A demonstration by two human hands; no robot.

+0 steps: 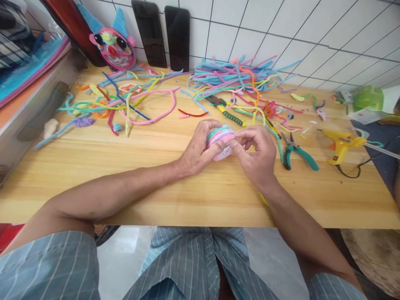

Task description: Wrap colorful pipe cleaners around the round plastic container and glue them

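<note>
A small round piece wrapped in pastel pipe cleaners, with mint, lilac and pink bands, is held above the middle of the table. My left hand grips it from the left, thumb across its front and fingers behind. From the right, my right hand pinches a pink pipe cleaner at the edge of the piece between thumb and forefinger. Part of the piece is hidden by both hands. Just beyond them lie yellow-and-black handled pliers. Teal-handled pliers rest open to the right of my right hand.
A yellow glue gun with its cord lies at the right. Bundled pipe cleaners and loose ones cover the back. Two phones lean on the tiled wall beside a decorated figure with blue ears. A plastic bin stands left.
</note>
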